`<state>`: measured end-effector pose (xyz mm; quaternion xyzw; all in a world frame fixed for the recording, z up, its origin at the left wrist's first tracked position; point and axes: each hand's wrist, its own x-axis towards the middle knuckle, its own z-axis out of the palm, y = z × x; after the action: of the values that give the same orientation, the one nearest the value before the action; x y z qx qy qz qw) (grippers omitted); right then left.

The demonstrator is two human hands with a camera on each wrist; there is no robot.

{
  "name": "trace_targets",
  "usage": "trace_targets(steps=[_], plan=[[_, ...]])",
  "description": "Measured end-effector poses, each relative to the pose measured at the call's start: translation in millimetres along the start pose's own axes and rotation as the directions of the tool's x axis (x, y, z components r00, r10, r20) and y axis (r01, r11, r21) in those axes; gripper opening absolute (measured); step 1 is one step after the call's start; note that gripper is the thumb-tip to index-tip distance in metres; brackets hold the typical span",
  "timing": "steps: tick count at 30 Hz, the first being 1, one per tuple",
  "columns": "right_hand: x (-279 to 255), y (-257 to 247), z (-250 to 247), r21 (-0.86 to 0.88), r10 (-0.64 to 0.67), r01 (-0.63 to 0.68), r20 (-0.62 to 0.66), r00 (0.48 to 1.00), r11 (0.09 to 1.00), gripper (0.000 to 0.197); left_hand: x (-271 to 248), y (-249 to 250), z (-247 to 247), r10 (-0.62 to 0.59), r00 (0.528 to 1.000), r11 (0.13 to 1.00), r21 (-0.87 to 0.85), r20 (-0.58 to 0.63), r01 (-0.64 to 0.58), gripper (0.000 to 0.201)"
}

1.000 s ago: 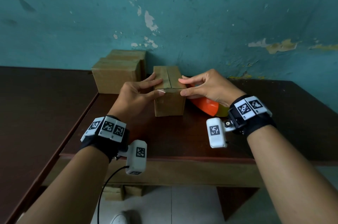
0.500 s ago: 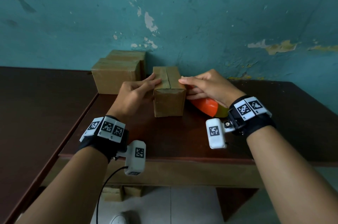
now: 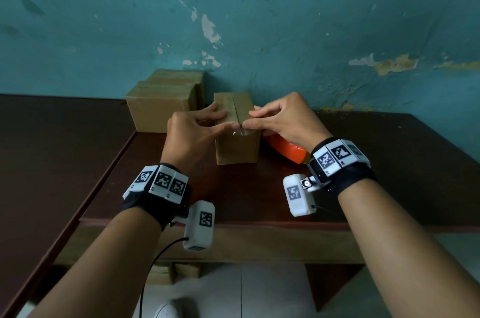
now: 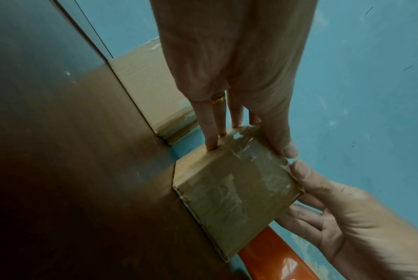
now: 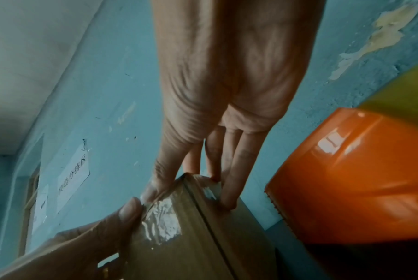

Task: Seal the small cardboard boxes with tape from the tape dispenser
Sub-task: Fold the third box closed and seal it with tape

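Your thumbs meet on clear tape (image 5: 162, 219) at the small box (image 3: 237, 146) top front edge; left hand (image 3: 192, 133) and right hand (image 3: 281, 120) fingers press its sides. Orange tape dispenser (image 3: 285, 150) just right. Wall note (image 5: 73, 176) writing unreadable.

- My head view is dim and even, with soft daylight and no hard shadows on the teal wall (image 3: 259, 19).
- The dark table (image 3: 415, 161) swallows most detail; only faint sheen shows near its front edge.
- Straight lines bow toward the frame edges, and my forearms stretch wide at the bottom corners.
- On my left wrist view the table goes nearly black at lower left, and the picture is soft and smeared.
- On my right wrist view white glare sits on the tape (image 5: 162, 221) and on the orange dispenser (image 5: 346, 180); the near edges blur.
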<state>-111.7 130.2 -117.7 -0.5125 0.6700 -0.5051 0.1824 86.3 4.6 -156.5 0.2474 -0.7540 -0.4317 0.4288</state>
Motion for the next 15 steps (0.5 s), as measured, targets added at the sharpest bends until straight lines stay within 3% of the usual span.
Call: trace_targets(steps=[8, 15], plan=[[0.8, 3.0, -3.4, -0.080, -0.058, 0.061, 0.033, 0.998, 0.995, 0.055, 1.7, -2.5, -1.8, 0.030, 0.999, 0.997, 0.074, 0.024, -0.032, 0.062], [0.4, 4.2, -5.1, -0.189, -0.089, 0.099, 0.061, 0.994, 0.977, 0.052, -2.8, 4.4, -4.3, 0.039, 0.997, 0.993, 0.110, 0.068, -0.046, 0.069]])
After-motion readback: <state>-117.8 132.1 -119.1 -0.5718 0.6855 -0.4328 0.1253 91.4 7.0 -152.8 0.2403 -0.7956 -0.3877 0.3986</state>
